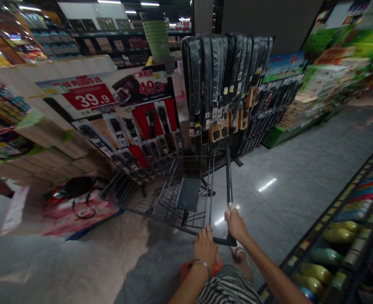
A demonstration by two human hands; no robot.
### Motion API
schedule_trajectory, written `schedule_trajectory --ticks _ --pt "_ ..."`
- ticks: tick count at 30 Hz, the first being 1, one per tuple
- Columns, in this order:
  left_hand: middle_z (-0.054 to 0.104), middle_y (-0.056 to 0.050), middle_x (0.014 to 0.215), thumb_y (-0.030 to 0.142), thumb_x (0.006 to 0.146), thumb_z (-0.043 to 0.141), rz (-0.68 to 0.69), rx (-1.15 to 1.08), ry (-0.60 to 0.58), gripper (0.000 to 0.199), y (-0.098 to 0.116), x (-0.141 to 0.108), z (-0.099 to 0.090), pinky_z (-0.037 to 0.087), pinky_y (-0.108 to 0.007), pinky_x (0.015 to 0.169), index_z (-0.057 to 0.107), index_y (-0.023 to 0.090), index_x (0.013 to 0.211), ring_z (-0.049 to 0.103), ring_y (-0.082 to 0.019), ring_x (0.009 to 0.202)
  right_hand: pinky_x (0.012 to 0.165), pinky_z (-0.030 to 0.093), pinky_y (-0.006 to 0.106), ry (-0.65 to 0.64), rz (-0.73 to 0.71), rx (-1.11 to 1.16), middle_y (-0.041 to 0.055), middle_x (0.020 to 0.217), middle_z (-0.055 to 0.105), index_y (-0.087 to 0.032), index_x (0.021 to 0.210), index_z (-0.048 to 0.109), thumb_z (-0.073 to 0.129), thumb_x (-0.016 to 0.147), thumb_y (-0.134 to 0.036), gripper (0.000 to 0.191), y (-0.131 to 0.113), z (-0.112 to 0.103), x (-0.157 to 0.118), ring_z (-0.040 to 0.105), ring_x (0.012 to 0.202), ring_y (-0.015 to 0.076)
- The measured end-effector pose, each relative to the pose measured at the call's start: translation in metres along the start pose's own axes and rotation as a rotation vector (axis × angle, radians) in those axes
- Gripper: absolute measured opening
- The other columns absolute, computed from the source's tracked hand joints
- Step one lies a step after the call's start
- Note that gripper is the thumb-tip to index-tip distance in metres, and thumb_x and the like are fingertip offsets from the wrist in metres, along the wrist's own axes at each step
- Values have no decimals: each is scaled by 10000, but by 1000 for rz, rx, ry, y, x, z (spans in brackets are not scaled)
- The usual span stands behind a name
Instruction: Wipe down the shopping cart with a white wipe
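Observation:
A grey wire shopping cart [188, 194] with a folding child-seat panel stands in front of me, its basket pointing left. My right hand [236, 224] is closed around the cart's handle bar [229, 181], and a small white piece shows at its fingers. On the near side rail rests my left hand [204, 250], fingers curled over the metal, a bracelet on its wrist. Below that hand hangs a red bag [186, 270], partly hidden by my forearm; I cannot tell what holds it. No goods show in the cart's basket.
Ahead stands a rack of plastic-wrapped black belts [218, 80], beside a price board [88, 95] with packaged belts. Pink packs [91, 209] lie on a low blue platform at left. Shelves of footwear [319, 270] line the right. Grey tiled floor [278, 177] runs between.

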State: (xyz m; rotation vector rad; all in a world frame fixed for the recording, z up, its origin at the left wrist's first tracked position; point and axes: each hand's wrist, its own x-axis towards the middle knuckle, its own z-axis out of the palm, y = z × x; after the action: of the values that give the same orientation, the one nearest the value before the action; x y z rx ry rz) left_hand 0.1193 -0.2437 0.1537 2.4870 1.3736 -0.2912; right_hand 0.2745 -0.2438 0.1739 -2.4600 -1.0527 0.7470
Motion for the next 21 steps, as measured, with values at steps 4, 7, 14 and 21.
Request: schedule_trajectory --ticks 4,7,14,21 --pt "555 -124 1159 308 820 574 -38 11 13 648 4 -1 5 422 -322 946 338 105 1387 518 -214 1064 804 418 259 0 -61 -21 184 1082 655 -77 1221 468 320 926 -255 375 11 9 -28 614 1053 237" --pt "553 -132 1178 246 831 540 -56 13 10 603 7 0 7 432 -332 936 342 120 1387 522 -218 1072 819 423 260 -2 -93 -30 186 1080 656 -80 1207 486 298 936 -284 388 19 13 -47 617 1044 241" --pt "524 -164 1250 111 820 429 -49 7 -46 595 7 11 1 438 -283 918 305 103 1402 523 -200 1103 807 430 265 -43 -57 -22 173 1101 659 -103 1218 468 282 946 -301 385 7 3 -38 630 1031 234" --pt "509 -175 1282 93 792 400 6 -27 -96 682 -4 35 -16 431 -286 937 178 65 1437 508 -207 1153 788 438 316 -92 44 -112 193 1066 671 -99 1135 495 244 967 -340 386 -20 -7 -2 646 1004 256"
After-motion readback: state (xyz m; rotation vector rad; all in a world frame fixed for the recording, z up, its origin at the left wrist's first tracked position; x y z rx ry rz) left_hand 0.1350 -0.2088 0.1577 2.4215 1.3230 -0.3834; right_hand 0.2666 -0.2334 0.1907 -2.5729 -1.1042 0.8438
